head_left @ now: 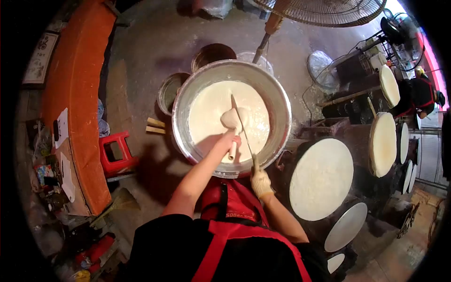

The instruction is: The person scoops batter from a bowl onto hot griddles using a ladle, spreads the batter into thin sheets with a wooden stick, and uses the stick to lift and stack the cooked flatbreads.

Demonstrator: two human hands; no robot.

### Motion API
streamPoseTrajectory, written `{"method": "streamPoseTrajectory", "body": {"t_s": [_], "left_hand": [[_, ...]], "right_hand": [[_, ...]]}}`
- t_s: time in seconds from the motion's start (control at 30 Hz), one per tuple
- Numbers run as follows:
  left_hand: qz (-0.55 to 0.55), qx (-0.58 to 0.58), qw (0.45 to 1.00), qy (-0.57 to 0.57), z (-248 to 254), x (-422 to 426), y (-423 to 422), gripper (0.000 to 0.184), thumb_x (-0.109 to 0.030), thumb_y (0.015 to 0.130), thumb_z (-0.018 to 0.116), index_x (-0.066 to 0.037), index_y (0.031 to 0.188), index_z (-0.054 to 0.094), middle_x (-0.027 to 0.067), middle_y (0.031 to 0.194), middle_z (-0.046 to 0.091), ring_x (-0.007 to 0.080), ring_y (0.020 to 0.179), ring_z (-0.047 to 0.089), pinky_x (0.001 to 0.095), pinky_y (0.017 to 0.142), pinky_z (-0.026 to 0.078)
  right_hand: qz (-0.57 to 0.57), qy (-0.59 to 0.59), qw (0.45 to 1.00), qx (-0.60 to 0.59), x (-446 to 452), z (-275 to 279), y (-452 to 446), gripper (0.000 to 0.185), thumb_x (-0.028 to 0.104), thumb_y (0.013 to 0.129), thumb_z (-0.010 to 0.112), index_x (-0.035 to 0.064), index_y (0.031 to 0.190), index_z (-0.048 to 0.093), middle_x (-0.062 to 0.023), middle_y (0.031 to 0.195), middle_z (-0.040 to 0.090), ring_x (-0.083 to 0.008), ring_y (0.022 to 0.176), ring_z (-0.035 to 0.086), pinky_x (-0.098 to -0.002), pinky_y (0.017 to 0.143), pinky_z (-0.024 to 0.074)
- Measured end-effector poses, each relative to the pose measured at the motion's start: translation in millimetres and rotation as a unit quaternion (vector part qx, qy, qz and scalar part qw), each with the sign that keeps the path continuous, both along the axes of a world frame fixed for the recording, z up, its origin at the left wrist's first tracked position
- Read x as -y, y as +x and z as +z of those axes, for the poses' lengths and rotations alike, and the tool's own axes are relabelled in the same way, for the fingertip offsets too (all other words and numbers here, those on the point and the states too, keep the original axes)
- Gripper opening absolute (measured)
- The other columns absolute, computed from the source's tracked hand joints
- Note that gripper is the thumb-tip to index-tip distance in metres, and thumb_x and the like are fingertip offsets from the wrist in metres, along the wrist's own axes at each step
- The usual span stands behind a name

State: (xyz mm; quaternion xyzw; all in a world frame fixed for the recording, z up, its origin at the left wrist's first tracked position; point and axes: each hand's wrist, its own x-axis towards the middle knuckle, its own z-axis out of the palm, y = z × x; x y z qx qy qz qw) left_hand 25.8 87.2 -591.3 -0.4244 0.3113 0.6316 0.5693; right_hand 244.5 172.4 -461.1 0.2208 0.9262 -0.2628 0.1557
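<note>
A wide metal pot (285,108) stands in front of me, holding creamy white batter (206,105). My bare left hand (230,140) is closed around the handle of a batter-coated ladle (229,118), whose bowl is over the middle of the pot. My right hand (261,182), in a pale knitted glove, grips a long, thin-bladed spatula (244,127) at the pot's near right rim. The blade slants away to the left across the batter and passes over or against the ladle bowl. Whether they touch is unclear.
Round griddles with pale flat sheets (322,179) stand to my right, alongside a bare-looking round plate (346,227). A co-worker (423,96) bends at far right. A fan (324,11) stands beyond the pot. Left are a red stool (116,152) and an orange-covered table (77,103).
</note>
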Motion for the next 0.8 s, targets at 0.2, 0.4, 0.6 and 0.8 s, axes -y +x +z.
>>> {"method": "streamPoseTrajectory", "body": {"t_s": [0.2, 0.4, 0.6, 0.8], "left_hand": [[0.147, -0.033, 0.981, 0.122, 138, -33, 19, 0.025, -0.025, 0.094, 0.038, -0.009, 0.075, 0.036, -0.0023, 0.053, 0.034, 0.0060, 0.036, 0.031, 0.0195, 0.028, 0.024], [0.190, -0.258, 0.945, 0.062, 335, -21, 64, 0.022, -0.026, 0.098, 0.036, -0.007, 0.087, 0.038, 0.0001, 0.058, 0.035, 0.0047, 0.039, 0.029, 0.0175, 0.030, 0.025], [0.077, -0.527, 0.844, 0.059, 457, 19, 73, 0.019, -0.024, 0.097, 0.042, -0.005, 0.095, 0.039, 0.0046, 0.072, 0.042, 0.0060, 0.049, 0.035, 0.0173, 0.037, 0.031], [-0.097, -0.605, 0.789, -0.051, 521, 44, 30, 0.022, -0.021, 0.096, 0.041, 0.000, 0.092, 0.040, 0.0026, 0.068, 0.041, 0.0038, 0.046, 0.034, 0.0164, 0.034, 0.030]], "right_hand": [[-0.028, -0.037, 0.997, -0.057, 2, 73, 90, 0.081, 0.007, 0.080, 0.054, 0.0236, 0.146, 0.010, -0.0235, 0.084, 0.060, -0.0403, 0.075, 0.059, -0.0497, 0.067, 0.0471], [0.006, -0.018, 0.991, -0.130, -16, 115, 135, 0.080, 0.006, 0.079, 0.052, 0.0210, 0.146, 0.011, -0.0202, 0.104, 0.058, -0.0404, 0.085, 0.058, -0.0476, 0.072, 0.0475], [0.070, 0.071, 0.945, -0.310, -62, 151, 165, 0.077, 0.005, 0.075, 0.058, 0.0115, 0.143, 0.022, -0.0161, 0.106, 0.057, -0.0339, 0.083, 0.059, -0.0425, 0.069, 0.0487], [-0.032, 0.145, 0.902, -0.406, -63, 178, 134, 0.066, 0.009, 0.083, 0.053, 0.0117, 0.143, 0.024, -0.0135, 0.097, 0.060, -0.0323, 0.069, 0.060, -0.0406, 0.061, 0.0488]]}}
